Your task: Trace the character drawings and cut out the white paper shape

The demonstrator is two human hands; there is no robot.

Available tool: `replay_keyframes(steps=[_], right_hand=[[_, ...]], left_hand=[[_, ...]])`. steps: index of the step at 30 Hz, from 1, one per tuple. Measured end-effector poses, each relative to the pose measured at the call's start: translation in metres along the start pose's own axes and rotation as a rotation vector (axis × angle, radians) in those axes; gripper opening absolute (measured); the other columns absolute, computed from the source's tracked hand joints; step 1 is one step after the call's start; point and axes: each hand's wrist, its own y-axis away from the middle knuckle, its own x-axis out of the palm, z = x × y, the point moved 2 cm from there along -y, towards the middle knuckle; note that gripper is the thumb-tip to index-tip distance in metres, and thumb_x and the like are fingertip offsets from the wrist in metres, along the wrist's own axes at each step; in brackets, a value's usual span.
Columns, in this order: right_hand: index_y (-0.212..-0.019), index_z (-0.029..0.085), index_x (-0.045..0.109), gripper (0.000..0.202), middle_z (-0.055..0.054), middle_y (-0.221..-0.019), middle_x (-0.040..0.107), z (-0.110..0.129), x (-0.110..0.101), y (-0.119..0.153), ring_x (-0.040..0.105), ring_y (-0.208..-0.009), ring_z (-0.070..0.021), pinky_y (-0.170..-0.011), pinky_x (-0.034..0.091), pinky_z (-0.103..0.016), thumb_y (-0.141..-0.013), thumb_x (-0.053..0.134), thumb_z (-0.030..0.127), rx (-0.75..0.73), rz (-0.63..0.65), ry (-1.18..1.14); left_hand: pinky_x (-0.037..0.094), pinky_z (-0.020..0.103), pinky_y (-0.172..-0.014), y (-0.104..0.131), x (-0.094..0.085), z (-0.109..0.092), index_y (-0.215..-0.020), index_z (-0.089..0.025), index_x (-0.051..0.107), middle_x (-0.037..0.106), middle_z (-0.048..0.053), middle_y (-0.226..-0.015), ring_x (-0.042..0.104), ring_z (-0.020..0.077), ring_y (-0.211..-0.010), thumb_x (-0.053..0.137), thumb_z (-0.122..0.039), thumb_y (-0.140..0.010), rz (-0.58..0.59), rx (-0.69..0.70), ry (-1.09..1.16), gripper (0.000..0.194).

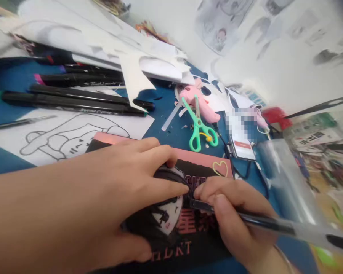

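Note:
My left hand (120, 190) presses down with spread fingers on a dark, round-edged piece with a drawn figure (171, 217). That piece lies on a black and pink box or book (200, 247) with pink lettering. In my right hand (240, 217) is a pen (268, 223), pinched between thumb and fingers, its tip end close to the piece's right edge and my left index fingertip. The exact contact of the tip is hard to make out.
Black markers (74, 102) and a line drawing (71, 140) lie at the left. Green scissors (198, 123), a pink glue gun (202, 102) and a phone-like device (242, 146) stand beyond the box. Paper scraps (135, 78) cover the back.

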Motion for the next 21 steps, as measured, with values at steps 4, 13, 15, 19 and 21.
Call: replay_keyframes(steps=[4, 13, 15, 19, 21], right_hand=[[-0.065, 0.019, 0.054, 0.018, 0.002, -0.058, 0.059, 0.0006, -0.0002, -0.0002, 0.061, -0.058, -0.0127, -0.052, 0.049, -0.022, -0.076, 0.048, 0.006, -0.001, -0.024, -0.019], [-0.065, 0.019, 0.054, 0.018, 0.001, -0.057, 0.058, 0.0015, -0.0002, -0.0013, 0.059, -0.055, -0.012, -0.048, 0.047, -0.021, -0.076, 0.048, 0.008, -0.003, -0.019, 0.02], [-0.064, 0.019, 0.054, 0.018, 0.001, -0.055, 0.058, 0.0021, 0.0, -0.0019, 0.059, -0.053, -0.0121, -0.047, 0.047, -0.021, -0.076, 0.047, 0.008, -0.006, -0.014, 0.021], [-0.062, 0.019, 0.054, 0.019, 0.001, -0.054, 0.057, 0.0032, 0.0002, -0.0022, 0.059, -0.054, -0.0126, -0.046, 0.047, -0.022, -0.076, 0.047, 0.008, -0.009, -0.025, 0.011], [-0.062, 0.019, 0.054, 0.019, 0.001, -0.054, 0.058, 0.0038, 0.0003, -0.0021, 0.06, -0.054, -0.0133, -0.046, 0.048, -0.022, -0.076, 0.047, 0.008, -0.007, -0.017, 0.007]], left_hand=[[0.048, 0.03, -0.068, 0.0022, 0.0013, 0.0024, -0.111, -0.046, 0.055, 0.054, -0.007, -0.106, 0.052, 0.0194, -0.085, 0.067, -0.041, -0.061, -0.011, -0.003, 0.009, 0.052], [0.046, 0.032, -0.069, 0.0058, 0.0042, 0.0048, -0.11, -0.046, 0.055, 0.056, -0.006, -0.1, 0.053, 0.0199, -0.082, 0.066, -0.043, -0.061, -0.038, -0.001, 0.023, 0.051], [0.046, 0.031, -0.069, 0.0055, 0.003, 0.0042, -0.111, -0.046, 0.055, 0.055, -0.007, -0.102, 0.053, 0.0194, -0.082, 0.067, -0.043, -0.06, -0.043, 0.006, 0.019, 0.052], [0.046, 0.03, -0.066, 0.006, 0.0035, 0.003, -0.111, -0.047, 0.055, 0.055, -0.008, -0.102, 0.053, 0.0179, -0.082, 0.068, -0.044, -0.058, -0.037, 0.016, -0.013, 0.055], [0.047, 0.029, -0.066, 0.0062, 0.0039, 0.0034, -0.107, -0.05, 0.056, 0.056, -0.01, -0.099, 0.053, 0.0165, -0.081, 0.068, -0.046, -0.055, -0.091, -0.04, -0.031, 0.053]])
